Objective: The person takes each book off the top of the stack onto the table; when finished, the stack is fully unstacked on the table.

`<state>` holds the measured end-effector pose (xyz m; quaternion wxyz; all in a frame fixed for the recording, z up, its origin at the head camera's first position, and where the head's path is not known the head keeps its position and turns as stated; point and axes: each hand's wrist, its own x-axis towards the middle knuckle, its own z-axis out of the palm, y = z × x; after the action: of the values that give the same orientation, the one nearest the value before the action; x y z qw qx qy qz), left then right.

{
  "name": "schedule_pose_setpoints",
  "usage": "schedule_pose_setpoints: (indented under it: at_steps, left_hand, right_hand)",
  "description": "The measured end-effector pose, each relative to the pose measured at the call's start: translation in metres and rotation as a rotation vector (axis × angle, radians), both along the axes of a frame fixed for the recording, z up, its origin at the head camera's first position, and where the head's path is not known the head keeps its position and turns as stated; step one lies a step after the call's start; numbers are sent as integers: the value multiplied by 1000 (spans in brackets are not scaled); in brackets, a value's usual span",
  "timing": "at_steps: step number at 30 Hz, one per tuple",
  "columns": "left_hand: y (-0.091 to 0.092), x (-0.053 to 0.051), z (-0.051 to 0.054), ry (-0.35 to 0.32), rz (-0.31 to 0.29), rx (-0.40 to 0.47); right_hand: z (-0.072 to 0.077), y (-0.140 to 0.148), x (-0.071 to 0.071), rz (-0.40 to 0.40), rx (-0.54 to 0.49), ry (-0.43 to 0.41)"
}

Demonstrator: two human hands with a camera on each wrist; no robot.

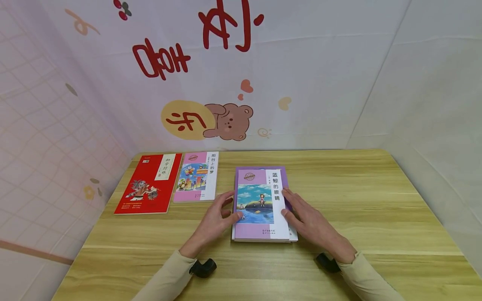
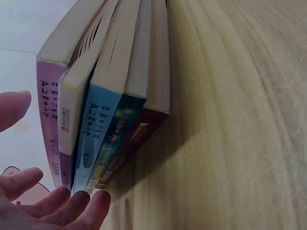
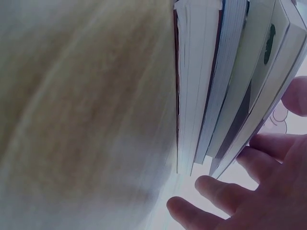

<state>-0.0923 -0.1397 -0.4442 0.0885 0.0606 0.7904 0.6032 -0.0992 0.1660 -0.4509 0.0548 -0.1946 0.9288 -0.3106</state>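
Note:
A stack of several books lies on the table, topped by a pink and white book (image 1: 256,209) with a seaside picture. My left hand (image 1: 216,219) is at the stack's left side, its thumb at the top cover's edge. In the left wrist view the fingers of my left hand (image 2: 57,206) are spread beside the spines (image 2: 103,129). My right hand (image 1: 314,221) lies along the right side, fingertips at the top book's edge. The right wrist view shows my right hand (image 3: 259,187) with relaxed fingers beside the page edges (image 3: 199,86).
On the table (image 1: 357,200), left of the stack, lie a red book (image 1: 150,184) and a pink and white book (image 1: 196,177), side by side. A printed cloth (image 1: 308,83) hangs behind the table's back edge.

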Motion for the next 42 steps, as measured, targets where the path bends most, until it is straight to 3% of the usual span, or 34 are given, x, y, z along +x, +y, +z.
schedule_pose_setpoints:
  at_steps: [11,24,34,42]
  left_hand:
    - [1,-1,-5,-19,-24,78]
    - [0,-3,-9,23,-38,15]
    - [-1,-3,-10,12,-25,12]
    - [-5,-2,-12,-19,-26,32]
  right_hand:
    - [1,0,1,-5,-17,-1]
    - [1,-2,1,4,-30,18]
    - [0,-2,1,13,-29,29]
    - [-1,-6,0,77,-29,72]
